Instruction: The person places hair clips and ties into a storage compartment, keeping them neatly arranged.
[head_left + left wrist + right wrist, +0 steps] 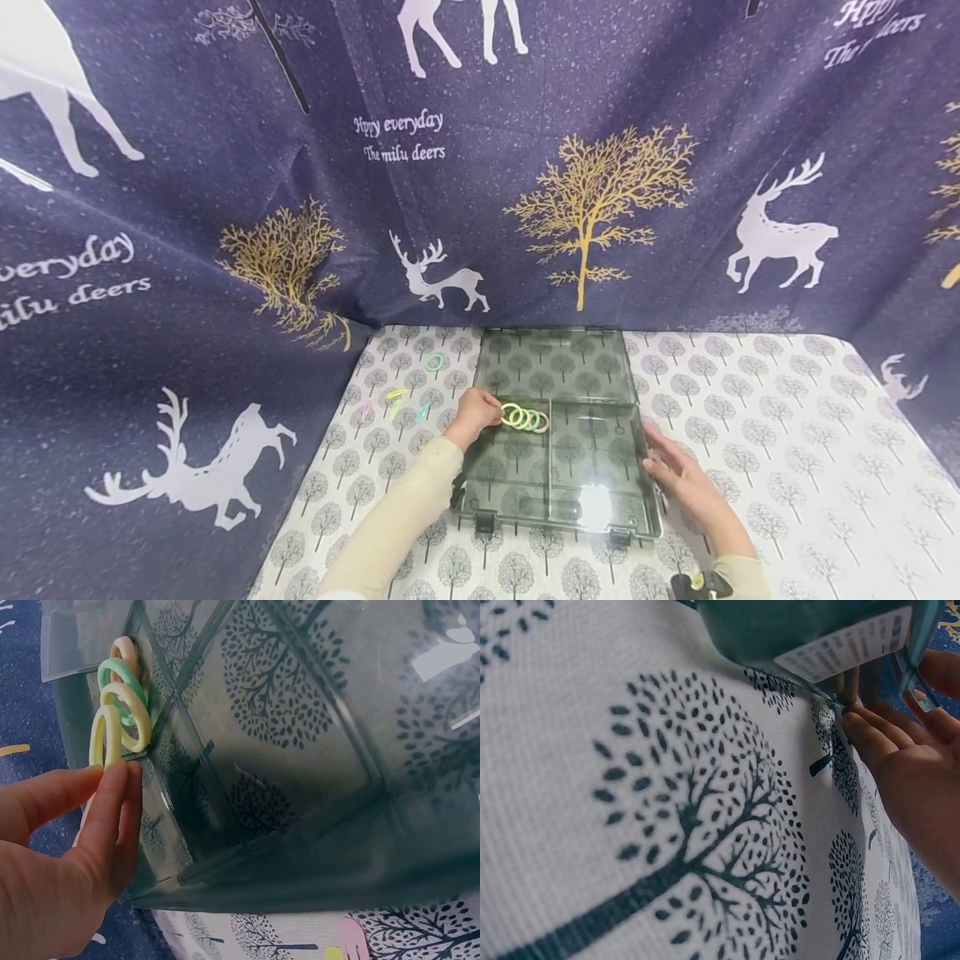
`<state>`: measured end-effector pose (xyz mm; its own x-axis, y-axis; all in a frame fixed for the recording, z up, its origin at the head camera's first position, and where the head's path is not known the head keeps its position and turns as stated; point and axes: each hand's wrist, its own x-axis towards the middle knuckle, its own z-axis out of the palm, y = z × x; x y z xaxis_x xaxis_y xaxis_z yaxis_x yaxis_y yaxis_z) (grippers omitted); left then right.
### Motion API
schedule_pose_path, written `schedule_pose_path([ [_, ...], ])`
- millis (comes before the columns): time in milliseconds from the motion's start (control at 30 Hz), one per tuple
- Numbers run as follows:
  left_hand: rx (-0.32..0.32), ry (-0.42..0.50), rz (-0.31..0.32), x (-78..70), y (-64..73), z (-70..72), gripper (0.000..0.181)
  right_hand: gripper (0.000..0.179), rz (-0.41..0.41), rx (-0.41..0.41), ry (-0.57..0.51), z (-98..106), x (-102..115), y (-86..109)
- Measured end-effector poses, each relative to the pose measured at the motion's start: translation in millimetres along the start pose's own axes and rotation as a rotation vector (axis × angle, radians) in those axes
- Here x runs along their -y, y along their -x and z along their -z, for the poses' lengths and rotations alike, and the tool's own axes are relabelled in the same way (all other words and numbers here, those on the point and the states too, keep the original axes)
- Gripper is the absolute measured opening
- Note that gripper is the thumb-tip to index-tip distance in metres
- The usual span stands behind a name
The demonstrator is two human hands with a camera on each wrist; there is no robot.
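A: How does the left hand stand, and what might slip?

B: Thumb and fingertips pinch the nearest yellow ring, at one end of an overlapping row inside the case. Just past the fingertips lean another yellow ring, a mint ring and a peach ring; a careless brush while letting go would probably topple them.

A: And the right hand?

B: Across the case from the left, its fingers extended, touching the side wall, curled round nothing. Too hard a push there could shift the case and jostle the row.

A: What are the materials?

B: Nearest the left hand, the rings look matt, round and soft, perhaps elastic. Around them is smooth, see-through, smoky plastic, with a thin straight divider to that hand's right and the flat lid open beyond it. Left of the hand, slim clips and a loose green ring lie on tree-printed, woven-looking cloth. Farthest hangs a creased dark backdrop.
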<state>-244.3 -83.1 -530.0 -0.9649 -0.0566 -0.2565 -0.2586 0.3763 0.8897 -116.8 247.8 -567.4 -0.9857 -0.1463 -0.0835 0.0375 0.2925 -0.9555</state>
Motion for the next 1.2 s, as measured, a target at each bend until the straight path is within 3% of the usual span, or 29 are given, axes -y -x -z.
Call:
schedule_pose_path([
  [267, -0.028, -0.16, -0.003, 0.2, -2.1, 1.1, 0.01, 0.063, 0.028, 0.001, -0.01, -0.6, -2.3, -0.2],
  [467, -0.007, -0.177, 0.002, -2.4, -0.7, 4.5, 0.011, 0.064, 0.015, 0.001, -0.018, -0.4, -0.2, -0.3],
  [1200, 0.063, -0.076, 0.033, -1.4, 2.5, 8.4, 0.012, 0.066, -0.004, 0.002, -0.016, -0.1, 1.5, -0.1],
])
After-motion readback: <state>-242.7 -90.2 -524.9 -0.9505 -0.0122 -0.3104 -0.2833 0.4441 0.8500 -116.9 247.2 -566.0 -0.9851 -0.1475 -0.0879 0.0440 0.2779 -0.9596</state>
